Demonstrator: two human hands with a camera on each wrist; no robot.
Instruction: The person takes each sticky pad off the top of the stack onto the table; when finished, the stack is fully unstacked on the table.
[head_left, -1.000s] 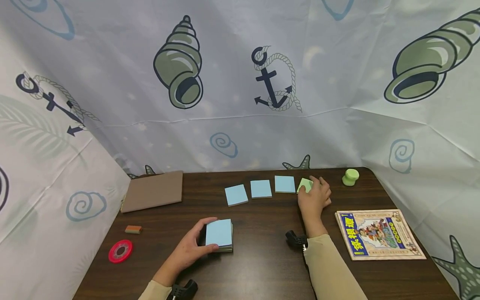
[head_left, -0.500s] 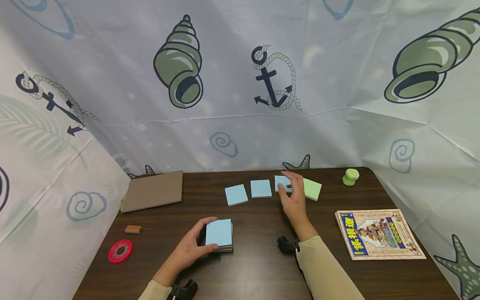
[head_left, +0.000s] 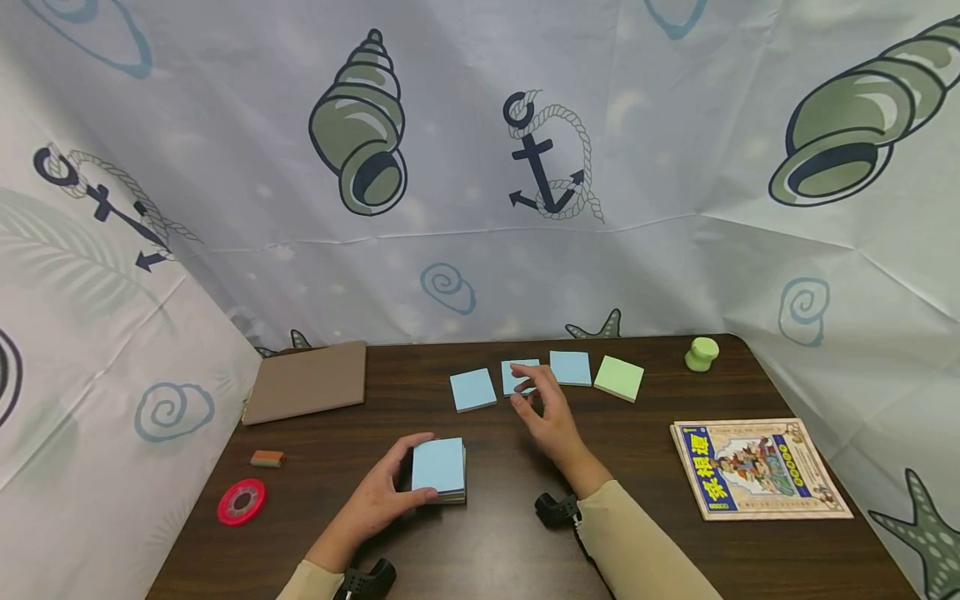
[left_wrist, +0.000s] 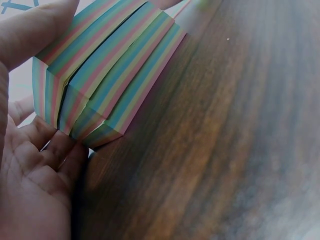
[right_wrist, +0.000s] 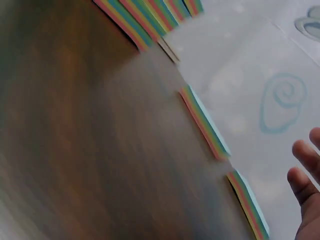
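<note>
My left hand (head_left: 375,498) grips a stack of sticky note pads (head_left: 438,467), blue on top, thumb along the near side. In the left wrist view, the stacked pads (left_wrist: 115,65) show striped, multicoloured edges. My right hand (head_left: 553,421) reaches over the back row with fingers loosely bent and nothing held. It overlaps the middle blue sticky note pad (head_left: 512,380), partly hiding it. On either side lie a left blue pad (head_left: 472,390) and a right blue pad (head_left: 570,367), with a green pad (head_left: 619,377) at the row's right end. The right wrist view shows the right hand's fingers (right_wrist: 302,186) spread apart.
A brown board or folder (head_left: 306,383) lies at the back left. Nearer are an orange-topped eraser-like block (head_left: 267,459) and a red ring-shaped roll (head_left: 242,502). At right stand a green knob-like object (head_left: 701,354) and a printed book (head_left: 761,471). A patterned curtain (head_left: 450,167) borders the table.
My right hand has let go of the green pad and moved left past the right blue pad to the middle one. The left hand and its stack have stayed put.
</note>
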